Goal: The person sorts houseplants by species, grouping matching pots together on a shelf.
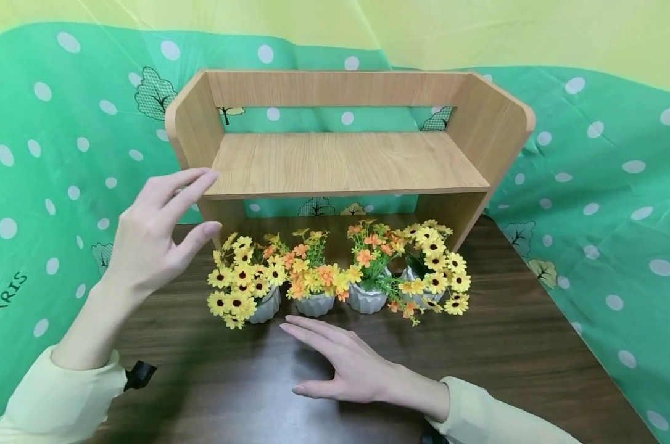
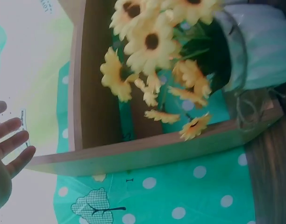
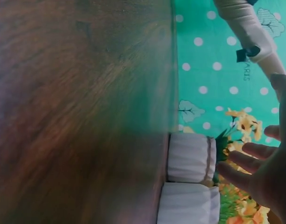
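Several potted artificial flowers stand side by side in white ribbed pots. At the left end are yellow daisies with dark centres (image 1: 240, 277), and more yellow daisies (image 1: 435, 265) are at the right end. Between them are an orange-and-yellow bunch (image 1: 313, 277) and an orange bunch (image 1: 371, 246). My left hand (image 1: 154, 234) is raised beside the shelf's left end, fingers loosely extended and nothing in them. My right hand (image 1: 348, 364) hovers over the table in front of the pots, thumb spread from the fingers, holding nothing. The right wrist view shows its fingers overlapping a white pot (image 3: 189, 158) and blossoms.
A two-level wooden shelf (image 1: 346, 163) stands behind the flowers, its side panels rising left and right. Beneath lies a dark wood-grain table (image 1: 512, 357). A green cloth with white dots (image 1: 607, 203) hangs behind and at both sides.
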The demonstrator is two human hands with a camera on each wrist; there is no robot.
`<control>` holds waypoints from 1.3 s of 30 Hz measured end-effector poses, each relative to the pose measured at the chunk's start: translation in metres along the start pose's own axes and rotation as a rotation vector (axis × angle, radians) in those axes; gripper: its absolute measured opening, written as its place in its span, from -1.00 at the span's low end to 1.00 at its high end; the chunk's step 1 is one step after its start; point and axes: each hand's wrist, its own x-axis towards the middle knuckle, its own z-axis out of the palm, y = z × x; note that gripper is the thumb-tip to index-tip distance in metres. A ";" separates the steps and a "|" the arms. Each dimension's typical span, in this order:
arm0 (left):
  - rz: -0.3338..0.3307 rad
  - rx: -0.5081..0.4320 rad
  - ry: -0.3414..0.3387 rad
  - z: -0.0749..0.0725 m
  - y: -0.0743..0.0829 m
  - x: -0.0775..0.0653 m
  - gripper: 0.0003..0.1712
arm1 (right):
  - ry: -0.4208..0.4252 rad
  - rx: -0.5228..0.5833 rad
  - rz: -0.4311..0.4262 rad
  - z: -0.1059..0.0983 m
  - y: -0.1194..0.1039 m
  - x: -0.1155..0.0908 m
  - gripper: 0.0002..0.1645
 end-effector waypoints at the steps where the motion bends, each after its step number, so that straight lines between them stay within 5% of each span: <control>1: -0.013 0.000 0.023 -0.001 -0.001 0.002 -0.18 | 0.002 0.005 0.007 0.001 0.000 0.001 0.05; 8: -0.125 0.024 0.169 -0.001 -0.008 0.009 -0.16 | -0.043 0.092 0.112 0.007 -0.001 0.006 0.08; 14: -0.202 -0.016 0.207 -0.004 -0.020 0.018 -0.30 | -0.101 0.153 0.223 0.010 -0.004 0.013 0.09; 21: -0.443 -0.114 0.235 -0.006 -0.034 0.036 -0.52 | -0.119 0.220 0.370 0.013 -0.005 0.023 0.03; 26: -0.675 -0.252 0.146 -0.009 -0.046 0.050 -0.55 | -0.104 0.278 0.425 0.017 -0.003 0.028 0.01; 30: -0.795 -0.399 0.027 -0.012 -0.057 0.058 -0.51 | -0.089 0.314 0.443 0.020 -0.002 0.033 0.00; 39: -0.872 -0.506 -0.113 -0.010 -0.065 0.069 -0.35 | -0.081 0.362 0.482 0.026 0.000 0.039 0.00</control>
